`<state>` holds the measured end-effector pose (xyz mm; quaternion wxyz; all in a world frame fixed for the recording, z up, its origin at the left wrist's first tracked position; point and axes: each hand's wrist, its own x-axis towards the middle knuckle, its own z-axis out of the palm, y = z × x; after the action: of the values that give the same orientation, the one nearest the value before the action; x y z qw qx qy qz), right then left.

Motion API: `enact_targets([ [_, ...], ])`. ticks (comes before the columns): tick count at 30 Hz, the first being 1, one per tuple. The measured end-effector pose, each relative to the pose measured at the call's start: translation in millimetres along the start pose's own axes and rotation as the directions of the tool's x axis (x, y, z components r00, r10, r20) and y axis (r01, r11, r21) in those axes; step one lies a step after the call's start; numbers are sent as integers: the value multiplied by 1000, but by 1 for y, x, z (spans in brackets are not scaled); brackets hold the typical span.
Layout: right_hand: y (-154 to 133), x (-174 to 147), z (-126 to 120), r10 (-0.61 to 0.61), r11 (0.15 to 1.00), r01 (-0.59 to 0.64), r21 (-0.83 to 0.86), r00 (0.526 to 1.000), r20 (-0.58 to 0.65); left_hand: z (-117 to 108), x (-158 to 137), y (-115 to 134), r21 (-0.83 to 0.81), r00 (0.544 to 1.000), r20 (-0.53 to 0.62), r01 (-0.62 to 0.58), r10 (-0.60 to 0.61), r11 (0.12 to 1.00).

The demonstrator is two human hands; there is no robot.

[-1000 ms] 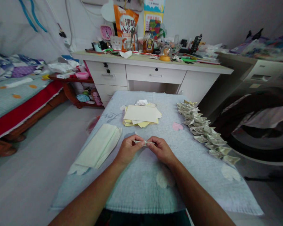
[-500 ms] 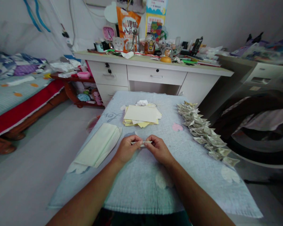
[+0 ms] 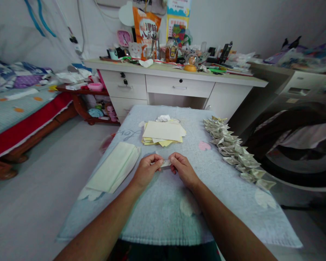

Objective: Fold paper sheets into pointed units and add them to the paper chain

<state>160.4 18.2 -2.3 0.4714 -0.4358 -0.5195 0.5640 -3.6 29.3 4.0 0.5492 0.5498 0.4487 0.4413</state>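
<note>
paper (image 3: 166, 163) spans both hands (image 3: 149, 168) (image 3: 183, 168), bare cloth (image 3: 163, 214) reaching to near edge.

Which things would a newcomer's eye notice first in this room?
Probably the row of folded papers along the right side of the blue cloth. Near its middle, the left hand and right hand hold a small paper strip between them. Behind, a bright orange bag shows above the desk.

Paper strip (image 3: 166, 163): small, narrow, pale off-white, faint darker marks on face. Long axis side to side, right end slightly higher in view. Left end pinched by left hand (image 3: 151, 165), right end by right hand (image 3: 180, 165); middle exposed, ends hidden. Fold detail too small to tell.
</note>
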Motion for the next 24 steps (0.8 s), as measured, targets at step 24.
enact_targets([
  [24, 2, 2, -1, -59, 986, 54, 156, 998, 27, 5, 0, -10, 90, 988, 107, -122, 112, 988],
])
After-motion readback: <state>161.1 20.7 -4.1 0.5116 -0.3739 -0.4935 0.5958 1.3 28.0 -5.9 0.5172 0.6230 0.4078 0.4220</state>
